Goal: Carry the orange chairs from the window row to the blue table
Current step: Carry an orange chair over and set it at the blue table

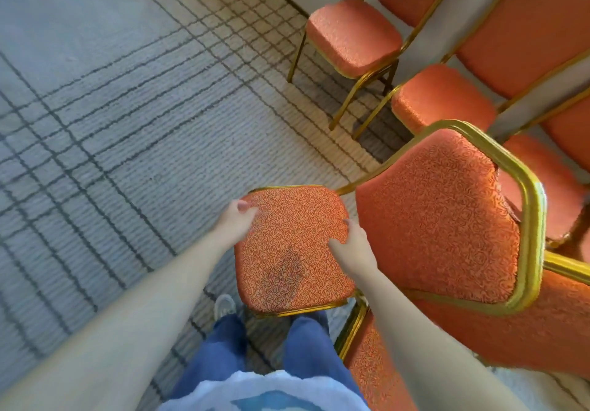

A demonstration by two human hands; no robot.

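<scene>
Carpet (127,123) underfoot | your left hand (238,217) and right hand (351,244) each grip the chair (293,235) by its seat edges | risk: backrest may snag neighbour (562,187) as you lift.

Bright, soft daylight; wide-angle bending at edges, slight blur.

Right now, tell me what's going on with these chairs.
A person is gripping one orange chair by its seat. The left hand curls over the seat's left edge, and the right hand grips the right edge beside the backrest. The other orange chairs stand in a row to the right. The blue table is not in view, and I cannot tell whether the held chair is off the carpet.
</scene>
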